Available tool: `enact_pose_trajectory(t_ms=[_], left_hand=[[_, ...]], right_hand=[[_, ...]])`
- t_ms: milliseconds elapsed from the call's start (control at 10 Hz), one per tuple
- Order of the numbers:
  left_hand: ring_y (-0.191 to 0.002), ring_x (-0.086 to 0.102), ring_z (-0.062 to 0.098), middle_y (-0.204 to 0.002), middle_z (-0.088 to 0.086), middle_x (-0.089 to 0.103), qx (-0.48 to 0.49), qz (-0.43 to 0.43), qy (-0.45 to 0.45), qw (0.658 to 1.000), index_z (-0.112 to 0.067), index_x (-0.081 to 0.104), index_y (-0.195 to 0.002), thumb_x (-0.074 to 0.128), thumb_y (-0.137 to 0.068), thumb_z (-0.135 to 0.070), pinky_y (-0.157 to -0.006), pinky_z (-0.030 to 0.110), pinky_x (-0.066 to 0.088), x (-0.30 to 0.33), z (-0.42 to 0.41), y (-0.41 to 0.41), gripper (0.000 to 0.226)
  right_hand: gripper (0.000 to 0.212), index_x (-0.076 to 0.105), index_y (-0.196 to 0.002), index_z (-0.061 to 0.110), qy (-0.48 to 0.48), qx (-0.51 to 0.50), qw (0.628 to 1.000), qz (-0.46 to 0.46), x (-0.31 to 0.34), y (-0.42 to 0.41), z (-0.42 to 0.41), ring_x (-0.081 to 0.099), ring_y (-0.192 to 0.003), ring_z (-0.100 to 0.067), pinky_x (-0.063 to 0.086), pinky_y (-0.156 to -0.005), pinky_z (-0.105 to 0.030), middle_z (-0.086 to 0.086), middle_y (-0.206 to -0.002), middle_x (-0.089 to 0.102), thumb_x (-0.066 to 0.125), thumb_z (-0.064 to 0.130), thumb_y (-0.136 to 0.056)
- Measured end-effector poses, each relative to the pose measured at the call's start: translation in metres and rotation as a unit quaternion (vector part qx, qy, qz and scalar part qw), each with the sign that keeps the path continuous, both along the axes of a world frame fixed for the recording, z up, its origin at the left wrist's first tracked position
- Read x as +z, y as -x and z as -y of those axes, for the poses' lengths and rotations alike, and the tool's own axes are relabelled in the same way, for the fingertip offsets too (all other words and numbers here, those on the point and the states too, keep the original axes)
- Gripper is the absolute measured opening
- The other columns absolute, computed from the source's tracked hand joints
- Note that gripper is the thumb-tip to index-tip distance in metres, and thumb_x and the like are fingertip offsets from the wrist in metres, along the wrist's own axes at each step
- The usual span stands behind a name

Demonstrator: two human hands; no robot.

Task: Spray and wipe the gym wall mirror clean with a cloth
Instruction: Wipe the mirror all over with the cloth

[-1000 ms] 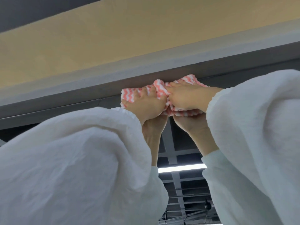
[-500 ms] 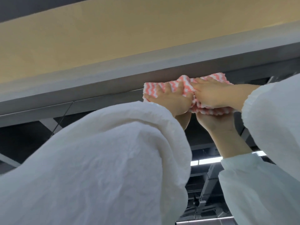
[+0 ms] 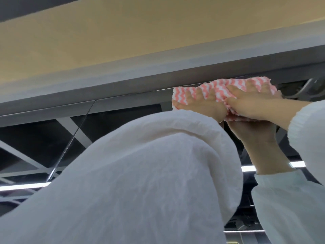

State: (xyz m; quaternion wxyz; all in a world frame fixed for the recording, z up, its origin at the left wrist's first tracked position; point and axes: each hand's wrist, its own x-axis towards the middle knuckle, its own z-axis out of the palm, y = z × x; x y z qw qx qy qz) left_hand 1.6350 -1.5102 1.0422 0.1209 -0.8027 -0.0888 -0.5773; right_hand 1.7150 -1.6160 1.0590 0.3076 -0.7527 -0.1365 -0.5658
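A pink-and-white zigzag cloth (image 3: 218,90) lies flat against the wall mirror (image 3: 40,138) right at its top edge, on the right of the view. My left hand (image 3: 198,105) presses on the cloth's left half with fingers spread and straight. Beside it and touching it, my right hand (image 3: 253,104) presses on the right half, fingers also laid out flat over the fabric. The glass just below shows a reflected forearm (image 3: 260,147). My white left sleeve (image 3: 140,182) fills the lower middle and hides much of the mirror. No spray bottle is in view.
A grey beam (image 3: 123,81) runs along the mirror's top, with a yellow wall band (image 3: 123,32) above it. A vertical seam (image 3: 73,138) between mirror panels lies to the left. The glass reflects dark ceiling beams and strip lights (image 3: 21,187).
Both hands have slid the cloth to the right along the mirror's top edge, staying side by side. The panel seam has come into view on the left.
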Motion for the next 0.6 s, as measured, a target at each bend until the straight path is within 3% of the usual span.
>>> enact_pose_trajectory(t_ms=[100,200,300,500,600], left_hand=[[-0.142,-0.022,0.028,-0.157,-0.004,-0.020,0.016,-0.001,0.018,1.000,-0.035,-0.012,-0.149,0.012,-0.100,-0.048,-0.109,0.062,-0.013,-0.004,-0.024,0.013,0.056],[-0.143,-0.021,0.027,-0.157,-0.004,-0.019,0.020,0.011,0.029,0.999,-0.034,-0.012,-0.149,0.009,-0.100,-0.048,-0.111,0.060,-0.011,-0.010,-0.058,0.027,0.055],[-0.143,-0.020,0.028,-0.157,-0.003,-0.019,0.040,0.017,0.037,0.998,-0.033,-0.013,-0.149,0.009,-0.100,-0.049,-0.112,0.059,-0.008,-0.018,-0.099,0.044,0.056],[-0.142,-0.023,0.027,-0.156,-0.003,-0.024,0.054,0.011,0.062,0.997,-0.033,-0.017,-0.147,0.009,-0.101,-0.045,-0.113,0.056,-0.011,-0.041,-0.174,0.080,0.055],[-0.142,-0.023,0.027,-0.156,-0.002,-0.024,0.062,0.009,0.077,0.995,-0.033,-0.019,-0.147,0.009,-0.101,-0.045,-0.113,0.055,-0.012,-0.056,-0.204,0.099,0.055]], right_hand=[[0.090,0.025,-0.144,0.046,0.021,0.042,0.999,0.020,-0.010,0.027,-0.030,0.020,-0.140,-0.033,0.022,-0.109,-0.050,-0.005,-0.155,0.021,0.008,0.088,-0.066],[0.079,0.023,-0.146,0.042,0.057,0.072,0.995,0.035,-0.021,0.050,-0.063,0.021,-0.140,-0.031,0.022,-0.110,-0.047,-0.004,-0.155,0.022,0.018,0.082,-0.078],[0.068,-0.004,-0.148,0.045,0.086,0.094,0.991,0.035,-0.030,0.074,-0.094,-0.001,-0.144,-0.034,0.013,-0.112,-0.050,0.000,-0.160,-0.005,0.017,0.074,-0.090],[0.061,0.004,-0.148,0.043,0.111,0.102,0.984,0.090,-0.046,0.104,-0.166,0.005,-0.143,-0.033,0.016,-0.110,-0.045,0.000,-0.159,0.000,0.024,0.065,-0.094],[0.064,-0.001,-0.149,0.042,0.173,0.102,0.973,0.115,-0.049,0.108,-0.205,-0.010,-0.144,-0.036,0.003,-0.113,-0.057,-0.003,-0.159,-0.013,0.027,0.058,-0.095]])
